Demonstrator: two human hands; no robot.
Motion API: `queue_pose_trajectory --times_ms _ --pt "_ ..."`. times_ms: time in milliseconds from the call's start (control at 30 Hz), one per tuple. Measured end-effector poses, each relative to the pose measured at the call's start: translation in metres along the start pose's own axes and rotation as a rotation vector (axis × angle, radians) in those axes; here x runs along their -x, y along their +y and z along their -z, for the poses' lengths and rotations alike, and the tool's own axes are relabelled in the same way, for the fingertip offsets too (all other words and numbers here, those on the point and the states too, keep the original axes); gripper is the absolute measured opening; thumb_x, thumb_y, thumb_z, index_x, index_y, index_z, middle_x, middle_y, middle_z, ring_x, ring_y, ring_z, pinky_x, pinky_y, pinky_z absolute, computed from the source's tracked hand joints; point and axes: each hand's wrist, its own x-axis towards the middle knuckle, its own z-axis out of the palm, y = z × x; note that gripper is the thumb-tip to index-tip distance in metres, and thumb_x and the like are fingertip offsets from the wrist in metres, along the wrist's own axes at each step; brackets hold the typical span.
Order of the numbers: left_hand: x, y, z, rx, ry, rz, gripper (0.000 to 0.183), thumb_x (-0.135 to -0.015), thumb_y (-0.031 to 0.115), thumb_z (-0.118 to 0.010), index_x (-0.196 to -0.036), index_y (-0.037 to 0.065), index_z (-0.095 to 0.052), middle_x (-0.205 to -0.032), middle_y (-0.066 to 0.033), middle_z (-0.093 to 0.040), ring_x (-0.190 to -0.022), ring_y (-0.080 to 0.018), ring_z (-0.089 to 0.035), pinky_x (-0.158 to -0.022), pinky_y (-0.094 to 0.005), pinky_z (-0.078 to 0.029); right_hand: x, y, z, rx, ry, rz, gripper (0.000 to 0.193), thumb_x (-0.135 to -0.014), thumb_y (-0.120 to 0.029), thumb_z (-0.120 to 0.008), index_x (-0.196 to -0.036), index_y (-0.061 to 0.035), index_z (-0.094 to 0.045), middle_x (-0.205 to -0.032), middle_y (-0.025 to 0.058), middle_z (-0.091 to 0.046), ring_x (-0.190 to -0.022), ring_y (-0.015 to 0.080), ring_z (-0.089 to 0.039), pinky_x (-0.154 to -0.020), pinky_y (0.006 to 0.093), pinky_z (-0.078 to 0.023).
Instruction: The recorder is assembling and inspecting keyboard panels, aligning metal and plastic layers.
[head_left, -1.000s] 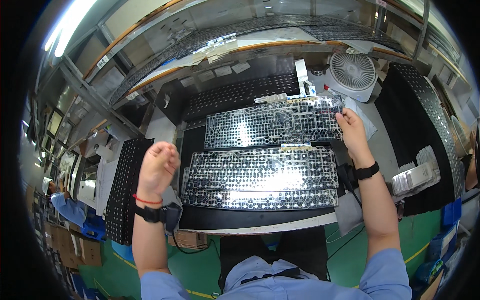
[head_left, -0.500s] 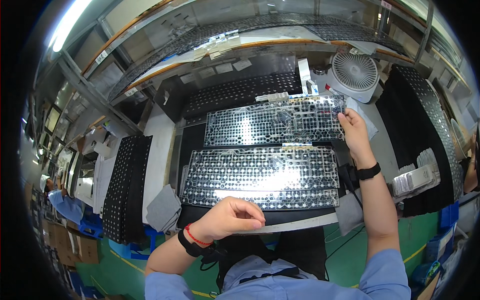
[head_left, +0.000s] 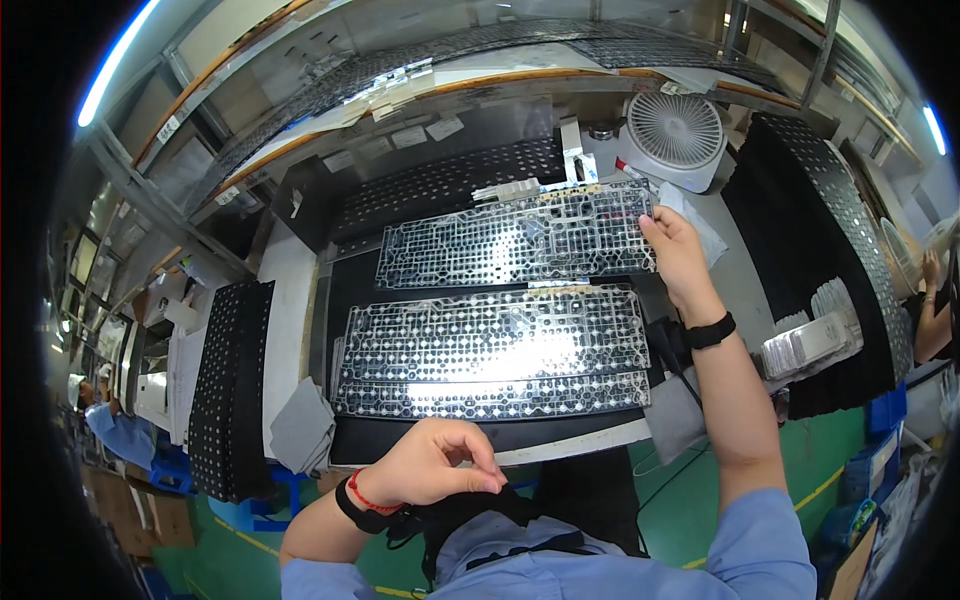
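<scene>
My right hand (head_left: 679, 252) pinches the right edge of a clear keyboard membrane sheet (head_left: 480, 240) printed with dark circuit traces. That sheet lies across the back of the black work surface, slightly tilted up toward the right. In front of it are more membrane sheets (head_left: 490, 335), overlapping one another, with strong glare on their right half. My left hand (head_left: 435, 462) hovers at the near edge of the table, apart from the sheets. Its fingers are curled, with thumb and forefinger together; whatever may be between them cannot be made out.
A white fan (head_left: 675, 138) stands at the back right. Black perforated strips lie to the left (head_left: 232, 390) and right (head_left: 800, 260). Grey cloths (head_left: 303, 425) rest at the left corner. A stack of clear-wrapped pieces (head_left: 812, 340) sits at right. A shelf (head_left: 500, 78) spans the back.
The whole view has shifted, so the bench appears farther left. My left hand has drawn slightly back toward my body. My right hand keeps its pinch on the back sheet's edge.
</scene>
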Motion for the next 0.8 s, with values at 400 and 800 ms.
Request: queue_pose_trajectory --times_ms 400,800 --pt "0.013 0.037 0.016 -0.416 -0.119 0.078 0.02 -0.084 0.006 -0.073 -0.103 0.0 -0.07 -0.089 -0.0101 -0.073 -0.081 -0.0151 -0.069 -0.077 -0.0259 -0.053 0.0 -0.002 0.005 0.007 -0.014 -0.04 0.016 -0.101 -0.01 -0.049 -0.106 0.0009 -0.06 -0.094 0.0047 -0.068 -0.08 0.0066 -0.062 -0.072 0.0205 -0.048" --pt "0.147 -0.006 0.145 -0.969 0.96 0.453 0.031 -0.075 0.007 -0.079 -0.097 0.0 -0.059 -0.076 -0.0033 -0.059 -0.07 -0.0099 -0.055 -0.063 -0.0248 -0.046 -0.001 0.002 0.005 0.101 -0.004 -0.053 0.015 -0.097 -0.013 -0.059 -0.091 -0.0005 -0.065 -0.077 -0.0026 -0.063 -0.066 0.0019 -0.054 -0.06 0.0184 -0.041"
